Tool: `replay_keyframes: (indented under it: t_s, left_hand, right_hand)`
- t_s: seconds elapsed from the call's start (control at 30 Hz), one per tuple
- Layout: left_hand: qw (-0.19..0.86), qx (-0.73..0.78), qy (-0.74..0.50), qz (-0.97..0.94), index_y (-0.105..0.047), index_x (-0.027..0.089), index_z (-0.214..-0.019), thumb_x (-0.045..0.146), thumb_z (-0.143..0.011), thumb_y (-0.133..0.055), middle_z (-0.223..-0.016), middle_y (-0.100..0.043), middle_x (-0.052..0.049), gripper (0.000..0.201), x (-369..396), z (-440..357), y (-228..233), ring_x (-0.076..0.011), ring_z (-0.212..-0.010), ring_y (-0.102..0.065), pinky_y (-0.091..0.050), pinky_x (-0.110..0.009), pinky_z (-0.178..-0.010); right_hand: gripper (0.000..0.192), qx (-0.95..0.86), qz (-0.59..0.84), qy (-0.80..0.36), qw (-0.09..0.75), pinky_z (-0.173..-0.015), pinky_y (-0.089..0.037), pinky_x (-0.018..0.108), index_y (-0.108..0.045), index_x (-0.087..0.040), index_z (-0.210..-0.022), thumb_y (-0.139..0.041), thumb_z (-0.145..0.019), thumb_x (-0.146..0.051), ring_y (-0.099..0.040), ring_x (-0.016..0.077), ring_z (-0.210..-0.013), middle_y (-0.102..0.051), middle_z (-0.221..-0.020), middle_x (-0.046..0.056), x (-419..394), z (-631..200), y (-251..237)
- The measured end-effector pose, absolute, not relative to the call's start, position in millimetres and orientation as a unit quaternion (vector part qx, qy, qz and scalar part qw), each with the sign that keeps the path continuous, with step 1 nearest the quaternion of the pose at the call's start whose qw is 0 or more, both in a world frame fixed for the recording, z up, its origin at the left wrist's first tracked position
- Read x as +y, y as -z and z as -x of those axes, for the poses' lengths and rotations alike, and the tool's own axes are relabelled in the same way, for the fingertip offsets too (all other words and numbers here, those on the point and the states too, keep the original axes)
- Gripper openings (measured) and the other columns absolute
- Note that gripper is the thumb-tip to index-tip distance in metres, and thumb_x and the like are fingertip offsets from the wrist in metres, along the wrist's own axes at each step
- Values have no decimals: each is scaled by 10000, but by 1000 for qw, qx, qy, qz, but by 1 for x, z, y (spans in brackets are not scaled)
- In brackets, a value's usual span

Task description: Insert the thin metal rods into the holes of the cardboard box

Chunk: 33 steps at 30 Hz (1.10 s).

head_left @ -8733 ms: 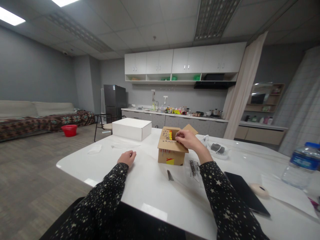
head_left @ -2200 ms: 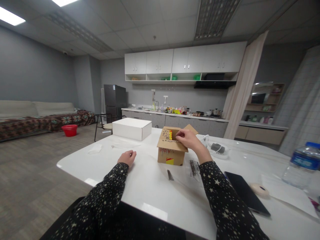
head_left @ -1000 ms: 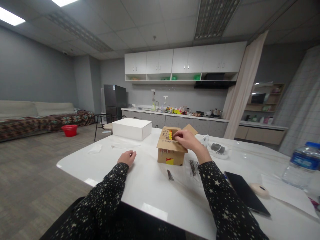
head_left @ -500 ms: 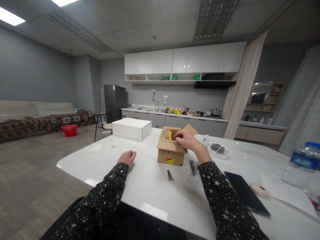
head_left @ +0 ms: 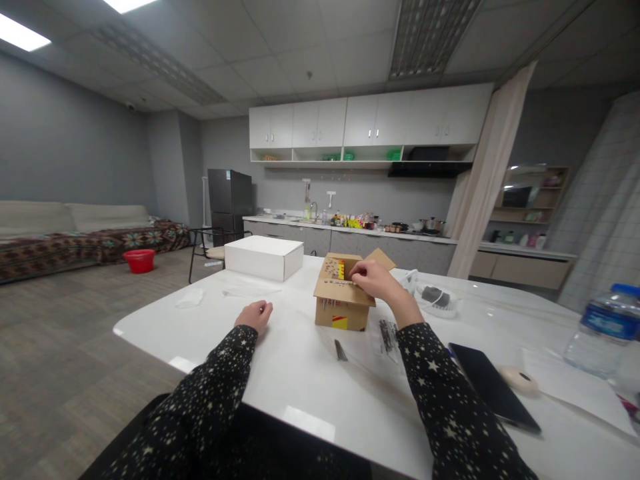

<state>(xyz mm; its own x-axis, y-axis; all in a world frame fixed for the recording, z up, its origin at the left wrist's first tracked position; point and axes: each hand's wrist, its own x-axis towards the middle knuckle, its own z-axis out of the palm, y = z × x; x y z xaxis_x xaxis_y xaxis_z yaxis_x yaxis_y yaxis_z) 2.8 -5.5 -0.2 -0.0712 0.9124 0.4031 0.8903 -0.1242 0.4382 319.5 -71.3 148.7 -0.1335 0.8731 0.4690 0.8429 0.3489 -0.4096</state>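
A small brown cardboard box (head_left: 327,319) with red and yellow print stands on the white table, its flaps folded out. Several thin metal pins with round heads (head_left: 336,283) stick through the near flap, their shafts hanging below it. My right hand (head_left: 373,279) is over that flap's right end, fingertips pinched together; what they hold is too small to make out. To the left of the box, my left hand (head_left: 254,315) rests on the table, fingers curled in, with nothing seen in it. A little bundle of loose pins (head_left: 341,351) lies in front of the box.
A clear bag of dark pins (head_left: 387,337) lies by my right forearm. Further right are a black phone (head_left: 493,383), a round beige object (head_left: 519,379), paper and a water bottle (head_left: 603,333). A white box (head_left: 263,257) stands back left; a white device (head_left: 436,300) lies behind my right wrist.
My right hand has shifted very slightly at the flap's right end, still pinched. My left hand and the box have stayed where they were.
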Motion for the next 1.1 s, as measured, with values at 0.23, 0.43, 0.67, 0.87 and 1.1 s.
replay_keyframes:
  t_s: [0.23, 0.43, 0.67, 0.87, 1.1]
  left_hand:
    - [21, 661, -320, -679, -488, 208, -588, 438, -830, -354, -620, -569, -24, 360, -5, -3, 0, -160, -622, -497, -308, -241, -586]
    - [24, 659, -322, -679, -473, 209, -577, 440, -823, -350, -601, -551, -22, 359, -7, -5, -2, -156, -605, -477, -300, -241, -581]
    - [29, 659, -321, -679, -477, 210, -580, 437, -818, -353, -624, -564, -29, 351, -8, -5, -3, -162, -626, -485, -303, -243, -590]
    - [23, 660, -318, -680, -485, 208, -584, 431, -831, -353, -623, -573, -28, 358, -8, -4, -2, -161, -631, -499, -311, -241, -594]
    - [16, 657, -319, -683, -504, 202, -585, 427, -840, -367, -626, -590, -28, 366, -5, -3, 0, -156, -620, -509, -325, -237, -589]
  right_hand:
    - [204, -783, 530, -46, 322, -646, -429, 206, -719, -146, -795, -527, -730, -123, -609, 152, -759, -706, -854, 54, -75, -316, -150]
    - [229, -781, 531, -33, 327, -778, -445, 239, -724, -154, -871, -516, -779, -125, -611, 172, -868, -698, -976, 72, -73, -315, -148]
    - [225, -754, 563, -13, 339, -787, -440, 257, -718, -159, -872, -517, -771, -143, -611, 180, -864, -700, -922, 66, -68, -320, -146]
    - [188, -738, 588, -5, 332, -681, -425, 238, -706, -154, -803, -533, -729, -148, -599, 171, -784, -685, -828, 63, -73, -318, -149]
    - [175, -770, 551, -33, 320, -645, -427, 233, -686, -140, -801, -528, -726, -142, -587, 159, -745, -681, -841, 65, -75, -316, -150]
